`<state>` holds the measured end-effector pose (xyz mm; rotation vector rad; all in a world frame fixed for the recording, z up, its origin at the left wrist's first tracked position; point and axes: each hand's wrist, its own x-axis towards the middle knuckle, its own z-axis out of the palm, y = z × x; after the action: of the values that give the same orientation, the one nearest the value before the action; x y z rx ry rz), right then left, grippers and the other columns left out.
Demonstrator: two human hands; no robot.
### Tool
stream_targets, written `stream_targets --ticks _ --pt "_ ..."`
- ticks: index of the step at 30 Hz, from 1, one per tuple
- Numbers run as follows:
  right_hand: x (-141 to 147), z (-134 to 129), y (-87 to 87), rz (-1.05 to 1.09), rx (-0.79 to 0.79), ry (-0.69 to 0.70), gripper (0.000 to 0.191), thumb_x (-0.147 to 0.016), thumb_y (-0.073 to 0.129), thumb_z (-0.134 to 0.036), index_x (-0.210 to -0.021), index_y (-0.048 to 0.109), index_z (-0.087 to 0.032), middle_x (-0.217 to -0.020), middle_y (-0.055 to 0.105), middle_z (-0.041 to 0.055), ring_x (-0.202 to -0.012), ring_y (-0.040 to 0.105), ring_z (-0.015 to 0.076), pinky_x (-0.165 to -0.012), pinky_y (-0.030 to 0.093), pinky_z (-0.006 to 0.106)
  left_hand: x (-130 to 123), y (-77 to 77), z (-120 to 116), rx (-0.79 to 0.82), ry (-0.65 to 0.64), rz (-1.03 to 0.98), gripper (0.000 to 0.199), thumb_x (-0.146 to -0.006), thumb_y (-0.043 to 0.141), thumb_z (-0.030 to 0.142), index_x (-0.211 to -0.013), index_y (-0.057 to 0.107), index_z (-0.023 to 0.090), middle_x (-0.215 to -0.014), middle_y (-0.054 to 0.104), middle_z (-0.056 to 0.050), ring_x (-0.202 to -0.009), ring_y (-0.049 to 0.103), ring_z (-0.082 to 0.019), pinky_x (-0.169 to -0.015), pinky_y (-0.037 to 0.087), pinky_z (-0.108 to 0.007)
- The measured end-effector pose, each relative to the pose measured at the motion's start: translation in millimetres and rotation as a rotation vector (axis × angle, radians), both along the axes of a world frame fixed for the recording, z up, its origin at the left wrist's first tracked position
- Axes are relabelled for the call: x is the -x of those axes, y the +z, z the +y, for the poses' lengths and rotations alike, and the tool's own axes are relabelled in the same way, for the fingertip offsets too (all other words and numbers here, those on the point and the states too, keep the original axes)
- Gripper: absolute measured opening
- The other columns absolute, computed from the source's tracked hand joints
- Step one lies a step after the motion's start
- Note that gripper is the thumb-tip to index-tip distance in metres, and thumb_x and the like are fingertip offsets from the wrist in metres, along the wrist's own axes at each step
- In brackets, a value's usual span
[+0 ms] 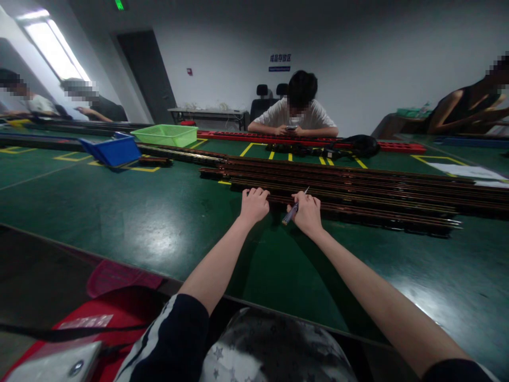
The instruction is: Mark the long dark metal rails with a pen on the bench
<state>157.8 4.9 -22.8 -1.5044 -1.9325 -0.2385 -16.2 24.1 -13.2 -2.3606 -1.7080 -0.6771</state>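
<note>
A bundle of long, thin, dark strips with a coppery sheen (358, 193) lies lengthwise across the green table in front of me. My left hand (255, 204) is at the near edge of the bundle, its fingers curled over the nearest strip. Just to its right, my right hand (309, 213) is closed around a slim pointed tool (290, 214) with a greyish handle. The thin tip of this tool sticks up past my index finger, towards the strips. My fingers partly hide the strip between them.
Left on the green table (131, 212) are a blue tray (111, 150) and a light green basket (167, 135). Black cables (361, 145) lie behind the strips by a red rail (401, 147). A person (318, 114) sits opposite; others sit at both sides.
</note>
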Motion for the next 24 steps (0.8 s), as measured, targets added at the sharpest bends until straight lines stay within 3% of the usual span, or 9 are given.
stream_targets --ticks 5,11,15,19,24 --pt "3.1 0.1 0.4 -0.029 0.033 -0.039 0.012 -0.077 0.051 -0.020 -0.086 0.043 -0.018 -0.092 0.066 0.0117 -0.090 0.054 0.0272 -0.087 0.029 0.039 -0.2 0.6 0.5 0.015 -0.015 -0.069 0.035 -0.086 0.038 0.016 -0.113 0.062 0.018 -0.116 0.063 -0.008 -0.109 0.053 -0.024 -0.099 0.032 -0.044" --pt "4.4 -3.3 4.4 -0.032 0.077 -0.053 0.022 -0.068 0.048 -0.007 -0.086 0.043 -0.018 -0.094 0.067 0.0120 -0.091 0.055 0.0275 -0.087 0.030 0.039 5.1 1.8 8.5 0.154 -0.028 -0.359 0.038 -0.086 0.035 0.014 -0.114 0.060 0.017 -0.120 0.061 -0.008 -0.112 0.052 -0.022 -0.097 0.040 -0.038" --pt "2.2 -2.7 5.3 0.026 0.085 -0.062 0.027 -0.063 0.047 -0.003 -0.084 0.041 -0.019 -0.093 0.067 0.0109 -0.091 0.056 0.0275 -0.088 0.030 0.039 8.4 3.2 12.6 0.181 0.007 -0.521 0.035 -0.086 0.033 0.013 -0.101 0.064 0.017 -0.110 0.065 -0.007 -0.105 0.057 -0.020 -0.092 0.043 -0.033" --pt "-0.3 -1.0 4.7 0.176 0.072 -0.012 0.028 -0.059 0.049 -0.006 -0.082 0.040 -0.020 -0.098 0.068 0.0089 -0.092 0.057 0.0270 -0.090 0.031 0.041 9.7 6.9 9.1 0.216 0.119 -0.561 0.033 -0.091 0.032 0.021 -0.083 0.063 0.018 -0.095 0.068 -0.006 -0.093 0.060 -0.020 -0.086 0.044 -0.032" --pt "-2.9 1.8 8.2 0.432 0.029 0.034 0.010 -0.081 0.040 -0.018 -0.087 0.047 -0.021 -0.097 0.069 0.0058 -0.093 0.058 0.0238 -0.092 0.031 0.043 10.0 10.1 4.6 0.293 0.181 -0.530 0.043 -0.097 0.031 0.035 -0.064 0.053 0.019 -0.073 0.066 -0.004 -0.074 0.062 -0.019 -0.083 0.043 -0.032"
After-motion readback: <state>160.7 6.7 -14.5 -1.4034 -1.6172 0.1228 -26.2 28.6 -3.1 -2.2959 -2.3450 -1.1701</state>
